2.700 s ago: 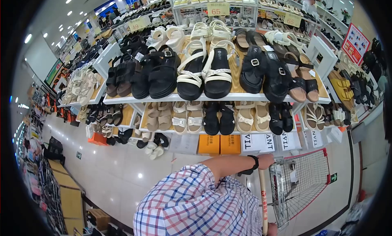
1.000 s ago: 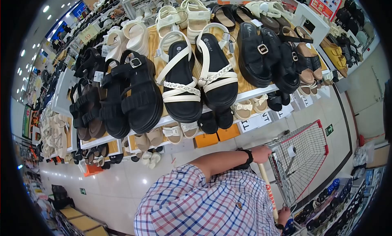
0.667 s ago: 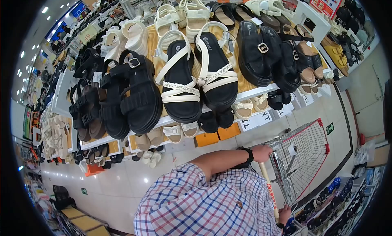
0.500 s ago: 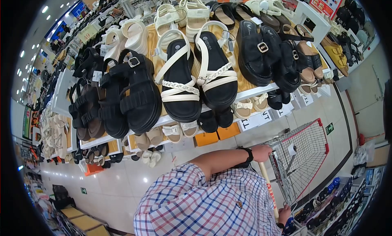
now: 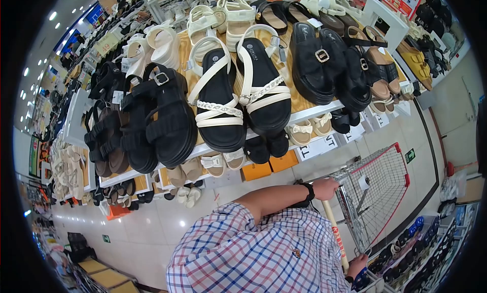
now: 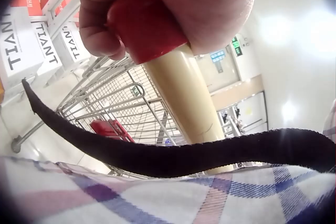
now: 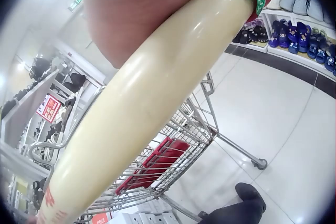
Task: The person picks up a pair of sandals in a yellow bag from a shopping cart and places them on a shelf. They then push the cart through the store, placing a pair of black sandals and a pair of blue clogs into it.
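Note:
In the head view, the left hand (image 5: 325, 189) grips the far end of the pale handle (image 5: 333, 227) of a wire shopping cart (image 5: 378, 191). The left wrist view shows that hand's fingers (image 6: 102, 40) curled round the handle's red end cap (image 6: 147, 27). Low in the head view, the right hand (image 5: 357, 265) holds the handle's near end. Its palm (image 7: 142, 14) lies against the pale handle (image 7: 152, 87) in the right wrist view, beside a green band and red cap; most of its fingers are hidden there.
A shelf edge (image 5: 304, 113) with sandals on it stands ahead, black-and-white sandals (image 5: 220, 105) at its middle. Below are shoe boxes (image 5: 317, 148). At the lower right stands another rack (image 5: 411, 245) of footwear. Tiled floor (image 5: 167, 227) lies between, with stacked brown boxes (image 5: 109, 278) at lower left.
Since the oldest frame, the head view has tilted and come closer to the sandals. More of the right hand shows. Over the last half second the view has shifted only slightly; both hands stay on the handle.

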Demonstrator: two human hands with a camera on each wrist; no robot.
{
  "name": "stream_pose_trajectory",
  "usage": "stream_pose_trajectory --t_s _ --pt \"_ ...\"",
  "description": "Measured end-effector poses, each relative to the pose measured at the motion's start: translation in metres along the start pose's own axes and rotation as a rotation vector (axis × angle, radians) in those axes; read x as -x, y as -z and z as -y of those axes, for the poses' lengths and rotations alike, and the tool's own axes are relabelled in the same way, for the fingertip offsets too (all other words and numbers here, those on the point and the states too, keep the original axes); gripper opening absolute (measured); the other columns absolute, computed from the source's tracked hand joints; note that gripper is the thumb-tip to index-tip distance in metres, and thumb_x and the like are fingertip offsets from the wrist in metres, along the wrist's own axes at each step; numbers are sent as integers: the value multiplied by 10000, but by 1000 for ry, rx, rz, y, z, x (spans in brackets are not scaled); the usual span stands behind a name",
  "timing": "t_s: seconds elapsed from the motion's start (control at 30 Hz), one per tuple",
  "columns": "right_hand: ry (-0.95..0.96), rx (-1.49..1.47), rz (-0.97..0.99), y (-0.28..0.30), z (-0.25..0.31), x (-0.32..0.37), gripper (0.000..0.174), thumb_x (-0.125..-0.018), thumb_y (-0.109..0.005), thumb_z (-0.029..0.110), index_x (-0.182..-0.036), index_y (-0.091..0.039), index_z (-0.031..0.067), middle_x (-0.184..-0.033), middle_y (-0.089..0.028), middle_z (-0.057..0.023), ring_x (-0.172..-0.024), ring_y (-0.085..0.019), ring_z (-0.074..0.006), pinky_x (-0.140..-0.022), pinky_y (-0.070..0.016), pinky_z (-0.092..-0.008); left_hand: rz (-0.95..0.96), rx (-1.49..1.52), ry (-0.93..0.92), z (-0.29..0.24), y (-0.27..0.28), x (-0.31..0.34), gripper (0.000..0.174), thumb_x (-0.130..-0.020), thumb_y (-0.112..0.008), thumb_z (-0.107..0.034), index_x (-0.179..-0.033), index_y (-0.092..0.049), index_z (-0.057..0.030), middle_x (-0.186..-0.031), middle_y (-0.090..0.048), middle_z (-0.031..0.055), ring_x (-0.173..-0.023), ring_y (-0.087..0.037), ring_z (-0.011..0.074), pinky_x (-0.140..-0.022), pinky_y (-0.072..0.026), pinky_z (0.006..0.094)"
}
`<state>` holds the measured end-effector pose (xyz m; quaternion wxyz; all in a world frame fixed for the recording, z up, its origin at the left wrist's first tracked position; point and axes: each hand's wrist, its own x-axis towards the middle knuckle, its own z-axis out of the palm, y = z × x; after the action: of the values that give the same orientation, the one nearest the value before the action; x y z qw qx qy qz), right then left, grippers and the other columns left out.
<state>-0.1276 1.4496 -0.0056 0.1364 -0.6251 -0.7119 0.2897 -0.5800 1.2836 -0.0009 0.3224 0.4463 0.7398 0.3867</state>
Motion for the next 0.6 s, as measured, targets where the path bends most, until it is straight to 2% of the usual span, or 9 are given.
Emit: stream_pose_trajectory --t_s 0.07,0.13,0.27,0.33,0.37,0.43,0.47,0.6 --pt "33 6 -14 -2 8 1 165 -1003 -449 150 -929 -498 11 -603 -432 -34 -488 -413 -116 -446 -319 -286 9 8 -4 -2 3 -1 68 -798 -513 -92 -811 -574 -64 -922 -575 156 -882 -582 352 -766 -467 442" --pt "106 99 -4 -2 8 1 125 -995 -453 122 -971 -498 8 -622 -433 -36 -501 -418 -116 -451 -320 -286 22 2 31 -2 2 -2 74 -801 -510 -94 -814 -577 -66 -932 -571 154 -887 -583 356 -764 -467 448" --pt "31 85 2 0 17 5 117 -992 -451 116 -995 -490 6 -638 -438 -36 -513 -420 -120 -464 -327 -285 46 -1 36 -10 9 3 80 -803 -512 -99 -830 -581 -69 -950 -570 150 -895 -585 358 -763 -468 453" --pt "-8 93 22 1 18 4 181 -982 -440 100 -1121 -492 -4 -639 -426 -29 -519 -413 -118 -473 -330 -281 59 -15 30 -10 11 2 87 -802 -517 -104 -847 -584 -74 -967 -570 146 -906 -587 360 -769 -473 452" --pt "-14 92 18 0 18 5 181 -982 -440 100 -1121 -492 -4 -639 -426 -29 -519 -413 -118 -473 -330 -281 66 -16 27 -11 11 2 87 -802 -517 -104 -847 -584 -74 -967 -570 146 -906 -587 360 -769 -473 452" --pt "175 45 -154 -1 16 9 320 -968 -420 83 -1275 -446 -5 -648 -418 -16 -511 -400 -110 -464 -323 -279 68 -41 47 -11 9 2 100 -803 -515 -104 -871 -583 -76 -989 -570 148 -916 -588 362 -783 -478 446" --pt "150 21 -124 -1 9 5 429 -958 -401 72 -1381 -375 4 -655 -412 -6 -504 -393 -101 -450 -312 -273 73 -41 43 -11 9 1 100 -803 -515 -104 -871 -583 -76 -989 -570 148 -916 -588 362 -783 -478 446" --pt "44 -18 -87 0 18 6 368 -968 -411 79 -1327 -412 -1 -660 -422 -8 -493 -385 -101 -437 -309 -272 90 -58 68 -10 8 0 112 -805 -510 -100 -890 -578 -76 -1016 -566 156 -928 -588 364 -795 -480 443"
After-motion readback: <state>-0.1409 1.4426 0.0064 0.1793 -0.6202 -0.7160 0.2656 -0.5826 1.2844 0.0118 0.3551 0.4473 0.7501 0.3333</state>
